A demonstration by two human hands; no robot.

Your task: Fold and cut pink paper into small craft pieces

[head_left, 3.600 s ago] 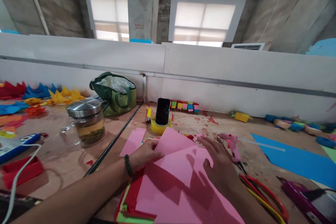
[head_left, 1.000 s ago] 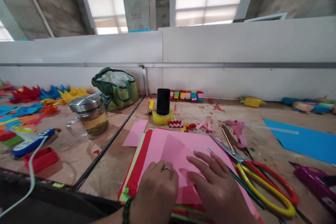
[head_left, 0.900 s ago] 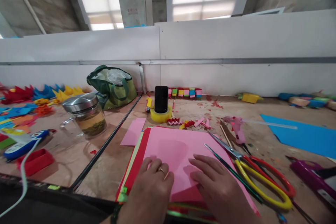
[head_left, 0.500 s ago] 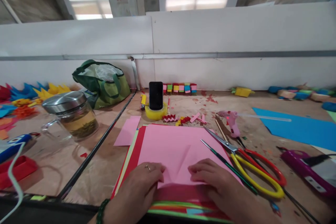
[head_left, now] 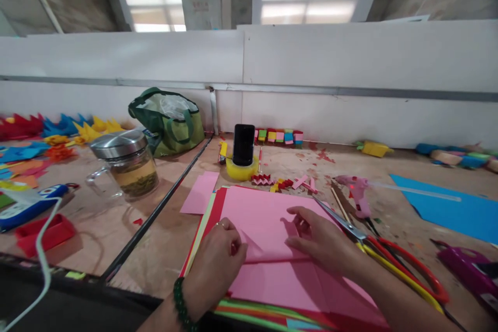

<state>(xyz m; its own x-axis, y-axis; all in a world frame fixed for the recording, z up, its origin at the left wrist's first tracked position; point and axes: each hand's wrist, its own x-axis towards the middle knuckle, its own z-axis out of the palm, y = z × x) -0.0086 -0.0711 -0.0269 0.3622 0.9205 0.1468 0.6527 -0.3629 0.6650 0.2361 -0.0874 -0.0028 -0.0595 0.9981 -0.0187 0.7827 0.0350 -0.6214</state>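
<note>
Pink paper (head_left: 268, 212) tops a stack of coloured sheets, with a straight edge or fold running across it between my hands. My left hand (head_left: 221, 254), wearing a ring and a green bead bracelet, is at the paper's left side, fingers curled in and thumb close against them at the pink edge; its fingertips are partly hidden. Over the right part of the paper is my right hand (head_left: 315, 236), thumb and bent fingers apart. Red and yellow-handled scissors (head_left: 361, 236) lie beside the right forearm, which covers part of the yellow handle.
A phone (head_left: 244, 145) leans upright at a yellow tape roll (head_left: 235, 170). Behind the scissors lies a pink glue gun (head_left: 360, 192). To the left are a glass tea mug (head_left: 134, 171), a green bag (head_left: 175, 129) and a red tray (head_left: 46, 236). Blue paper (head_left: 447, 207) lies right.
My right hand has lifted away from the near edge and opened. Pink paper now covers the red area in front. My left hand has curled more. The view has shifted left; the green pen is out of sight.
</note>
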